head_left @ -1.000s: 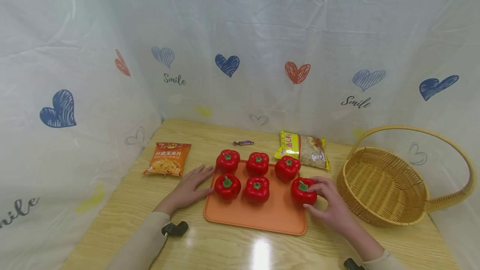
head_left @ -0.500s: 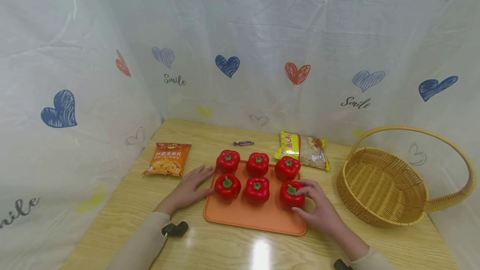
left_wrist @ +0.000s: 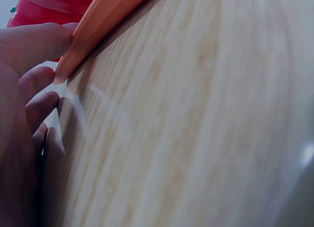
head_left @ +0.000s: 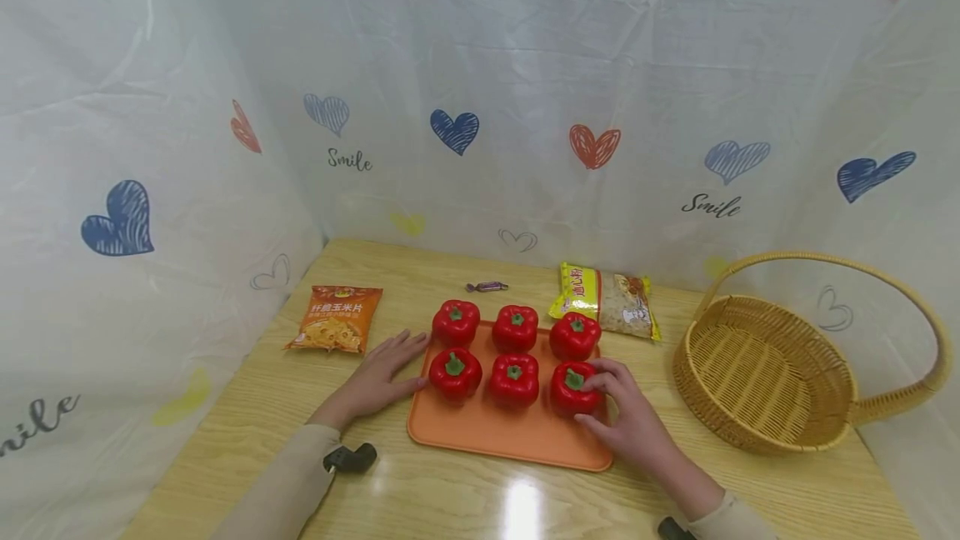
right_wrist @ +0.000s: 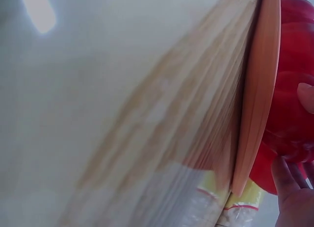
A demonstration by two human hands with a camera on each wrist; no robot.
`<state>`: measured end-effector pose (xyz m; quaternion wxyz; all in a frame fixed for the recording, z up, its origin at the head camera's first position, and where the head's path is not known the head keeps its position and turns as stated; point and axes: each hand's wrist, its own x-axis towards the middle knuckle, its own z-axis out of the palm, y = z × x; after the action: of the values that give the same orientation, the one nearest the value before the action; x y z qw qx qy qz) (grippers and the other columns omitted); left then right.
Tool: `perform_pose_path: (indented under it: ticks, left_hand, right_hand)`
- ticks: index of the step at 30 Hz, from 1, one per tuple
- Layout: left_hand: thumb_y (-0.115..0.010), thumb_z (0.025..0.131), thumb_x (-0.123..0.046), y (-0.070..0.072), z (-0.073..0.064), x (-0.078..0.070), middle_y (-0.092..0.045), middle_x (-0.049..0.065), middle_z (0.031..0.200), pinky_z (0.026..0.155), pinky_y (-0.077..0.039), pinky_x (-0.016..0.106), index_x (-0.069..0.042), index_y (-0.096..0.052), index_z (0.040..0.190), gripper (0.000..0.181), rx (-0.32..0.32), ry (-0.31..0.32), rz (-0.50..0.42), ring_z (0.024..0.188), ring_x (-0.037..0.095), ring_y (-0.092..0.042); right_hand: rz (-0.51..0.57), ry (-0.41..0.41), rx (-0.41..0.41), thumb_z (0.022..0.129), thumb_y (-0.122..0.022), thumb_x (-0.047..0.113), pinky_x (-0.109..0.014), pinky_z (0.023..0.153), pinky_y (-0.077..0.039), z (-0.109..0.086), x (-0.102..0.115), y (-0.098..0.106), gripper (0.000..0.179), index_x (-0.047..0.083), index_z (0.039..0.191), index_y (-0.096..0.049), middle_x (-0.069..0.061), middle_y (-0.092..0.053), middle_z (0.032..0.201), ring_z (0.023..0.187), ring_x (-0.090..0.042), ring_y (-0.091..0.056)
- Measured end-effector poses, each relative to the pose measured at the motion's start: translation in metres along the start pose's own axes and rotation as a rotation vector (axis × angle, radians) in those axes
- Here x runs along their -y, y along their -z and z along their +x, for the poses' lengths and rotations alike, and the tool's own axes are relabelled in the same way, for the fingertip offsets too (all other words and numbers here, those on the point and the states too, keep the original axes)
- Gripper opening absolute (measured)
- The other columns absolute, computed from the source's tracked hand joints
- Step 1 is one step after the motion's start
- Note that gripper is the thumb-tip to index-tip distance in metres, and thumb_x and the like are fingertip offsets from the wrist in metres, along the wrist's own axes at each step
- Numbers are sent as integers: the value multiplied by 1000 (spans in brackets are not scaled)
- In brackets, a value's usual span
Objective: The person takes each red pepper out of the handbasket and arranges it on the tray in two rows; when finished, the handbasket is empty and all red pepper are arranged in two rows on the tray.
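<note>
Several red bell peppers with green stems stand in two rows on an orange tray (head_left: 510,438). My right hand (head_left: 628,419) holds the front right bell pepper (head_left: 567,397) between thumb and fingers, at the tray's right side. In the right wrist view the thumb and fingertips touch that red pepper (right_wrist: 294,109) just above the tray's rim (right_wrist: 257,99). My left hand (head_left: 377,380) lies with straight fingers at the tray's left edge, its thumb touching the rim. Nearest to it is the front left bell pepper (head_left: 455,373). The left wrist view shows the thumb against the tray wall (left_wrist: 93,33).
A wicker basket (head_left: 686,382) with a tall handle stands on the right. Behind the tray lie a wrapped candy (head_left: 487,286) and a yellow and clear food bag (head_left: 626,304). An orange snack bag (head_left: 337,319) lies at the left. A printed curtain surrounds the wooden table (head_left: 420,265).
My right hand has moved left with the front right bell pepper, from the tray's right edge further onto the tray. My left hand has stayed in place.
</note>
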<state>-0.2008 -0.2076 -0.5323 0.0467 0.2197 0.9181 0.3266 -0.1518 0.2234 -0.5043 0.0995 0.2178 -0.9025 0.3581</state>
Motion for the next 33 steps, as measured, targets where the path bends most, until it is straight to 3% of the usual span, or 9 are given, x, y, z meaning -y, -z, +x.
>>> perform_pose_path:
  ticks: [24, 28, 33]
  left_hand:
    - [-63, 98, -50, 1, -3, -1, -34, 1, 164, 123, -11, 60, -19, -39, 159, 72, 0, 12, -4, 155, 32, -15]
    - [-63, 98, -50, 3, -4, 0, -32, 0, 165, 123, -10, 61, -20, -39, 159, 72, 4, 19, -15, 155, 33, -14]
    - [-62, 98, -50, 5, -5, 1, -32, 3, 165, 122, -12, 63, -22, -39, 159, 71, 2, 34, -28, 155, 35, -15]
  right_hand:
    - [4, 18, -19, 72, -92, 6, -45, 95, -57, -7, -6, 5, 52, 23, 112, -64, -6, -52, 142, 130, -28, -53]
    - [-4, 4, -20, 75, -91, 9, -40, 96, -56, -10, -12, 8, 49, 22, 114, -64, -6, -52, 143, 128, -23, -53]
    - [4, 43, -50, 74, -88, -1, -28, 96, -55, -13, -21, 14, 49, 11, 115, -64, -12, -54, 137, 121, -18, -56]
